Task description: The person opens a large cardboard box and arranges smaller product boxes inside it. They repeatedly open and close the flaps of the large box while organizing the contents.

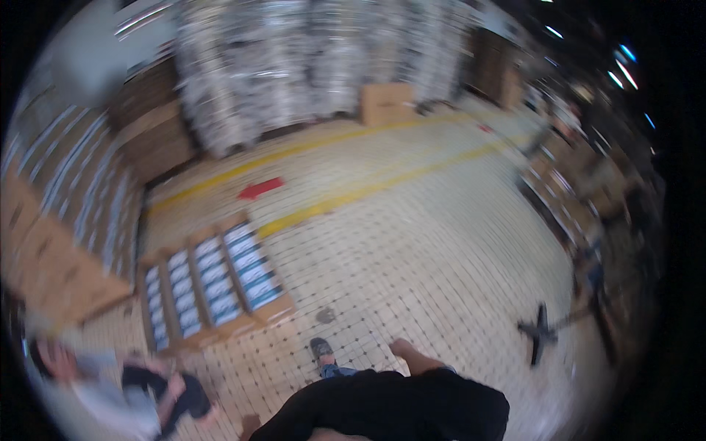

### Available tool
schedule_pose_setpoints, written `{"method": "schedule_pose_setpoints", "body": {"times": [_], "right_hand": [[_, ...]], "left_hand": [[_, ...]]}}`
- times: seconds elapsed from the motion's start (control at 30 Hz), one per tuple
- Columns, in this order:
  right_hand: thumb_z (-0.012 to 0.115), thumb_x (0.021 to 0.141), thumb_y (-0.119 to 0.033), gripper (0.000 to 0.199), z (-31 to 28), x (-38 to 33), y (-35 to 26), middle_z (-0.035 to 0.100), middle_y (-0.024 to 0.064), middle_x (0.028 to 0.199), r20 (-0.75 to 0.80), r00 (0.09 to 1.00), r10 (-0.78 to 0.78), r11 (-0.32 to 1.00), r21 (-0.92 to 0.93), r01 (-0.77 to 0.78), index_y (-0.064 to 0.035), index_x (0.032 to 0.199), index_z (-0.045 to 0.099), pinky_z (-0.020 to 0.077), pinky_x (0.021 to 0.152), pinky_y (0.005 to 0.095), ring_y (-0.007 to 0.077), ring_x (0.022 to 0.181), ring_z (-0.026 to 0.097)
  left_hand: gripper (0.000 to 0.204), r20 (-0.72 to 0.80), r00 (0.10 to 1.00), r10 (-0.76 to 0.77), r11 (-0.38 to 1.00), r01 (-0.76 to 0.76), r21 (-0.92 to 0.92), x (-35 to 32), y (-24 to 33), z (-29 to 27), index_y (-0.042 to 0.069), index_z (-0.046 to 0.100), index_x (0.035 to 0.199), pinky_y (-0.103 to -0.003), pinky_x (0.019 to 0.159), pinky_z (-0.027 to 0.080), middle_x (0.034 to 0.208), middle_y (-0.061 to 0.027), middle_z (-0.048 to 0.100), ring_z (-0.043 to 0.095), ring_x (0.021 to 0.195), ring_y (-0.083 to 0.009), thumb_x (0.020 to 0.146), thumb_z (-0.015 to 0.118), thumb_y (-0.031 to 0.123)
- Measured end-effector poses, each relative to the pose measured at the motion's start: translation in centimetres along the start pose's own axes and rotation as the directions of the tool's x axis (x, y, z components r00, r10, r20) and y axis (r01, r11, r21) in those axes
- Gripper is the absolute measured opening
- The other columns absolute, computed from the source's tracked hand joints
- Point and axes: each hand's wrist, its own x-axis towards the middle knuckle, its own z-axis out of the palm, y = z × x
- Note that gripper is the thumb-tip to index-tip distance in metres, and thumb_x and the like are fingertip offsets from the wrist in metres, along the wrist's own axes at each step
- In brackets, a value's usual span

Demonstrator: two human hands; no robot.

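My right hand [403,348] hangs low beside my black-clothed body, over the tiled floor [441,272]. Motion smears its fingers, and I see nothing in it for certain. A small patch of skin at the lower edge looks like my left hand [250,425]; its fingers are hidden. Ahead and to the left, open cardboard cartons [193,253] sit on the floor in a block, with rows of blue-and-white packages [250,264] inside. Both hands are apart from them. My grey shoe [321,348] shows on the tiles.
A person in a grey top [110,400] is low at the left. Stacked cartons [55,250] stand behind. Wrapped pallets [294,66] line the back, beyond yellow floor lines [316,209] and a red arrow [261,188]. Right: a dark stand base [539,334] and a carton-laden table [562,198].
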Motion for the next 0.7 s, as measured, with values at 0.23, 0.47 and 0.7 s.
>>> {"method": "schedule_pose_setpoints", "body": {"times": [0.23,0.47,0.7], "right_hand": [[0.057,0.089,-0.041,0.043,7.1,-8.0,-0.4,0.071,0.0204,0.106,0.595,0.75,-0.287,0.524,-0.558,0.643,-0.0025,0.097,0.072,0.0539,0.088,0.0432,0.0331,0.107,0.068],[0.051,0.092,-0.045,0.047,8.6,-13.4,-7.2,0.071,0.0204,0.097,0.118,0.937,-0.329,0.926,-0.156,0.345,-0.0059,0.104,0.072,0.0509,0.09,0.0511,0.0428,0.099,0.066],[0.051,0.091,-0.023,0.027,9.1,-11.1,-5.0,0.07,0.0219,0.09,0.574,0.638,-0.513,0.376,-0.517,0.769,-0.0031,0.096,0.068,0.0556,0.077,0.0508,0.0399,0.093,0.068]], "left_hand": [[0.047,0.009,0.777,-0.63,0.078,0.075,-0.994,-9.1,6.2,7.4,-0.002,0.064,0.12,-0.043,0.098,0.047,0.118,-0.0224,0.067,0.063,0.113,-0.0348,0.09,0.064,0.035],[0.04,0.175,0.959,-0.222,0.795,0.282,-0.537,-23.6,12.9,18.8,0.008,0.069,0.112,-0.047,0.093,0.05,0.113,-0.0203,0.069,0.064,0.109,-0.0379,0.088,0.06,0.039],[0.046,0.33,0.908,-0.259,0.739,0.406,-0.537,-27.4,11.5,26.6,0.009,0.069,0.113,-0.051,0.091,0.05,0.119,-0.0215,0.066,0.062,0.113,-0.0383,0.095,0.045,0.044]]}}
